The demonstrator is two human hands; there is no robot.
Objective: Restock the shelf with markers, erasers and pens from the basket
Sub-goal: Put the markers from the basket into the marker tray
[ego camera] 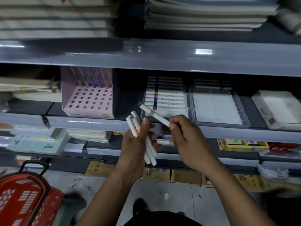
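Grey metal shelving (pixel 146 57) fills the view in dim light, glare spots at twelve o'clock. Stacked paper goods (pixel 203 13) sit on the top tier. Flat cardboard boxes (pixel 156 174) line the speckled grey concrete floor (pixel 162 198) toward six o'clock.

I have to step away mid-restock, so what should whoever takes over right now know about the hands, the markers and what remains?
Left hand: grips a bundle of white markers.
Right hand: pinches a single white marker, held in front of the left clear tray.
Done: that tray already holds a row of markers.
Left: place the single marker, then the bundle. The right clear tray is almost bare. The red basket sits on the floor at lower left; its contents are too blurred to tell.
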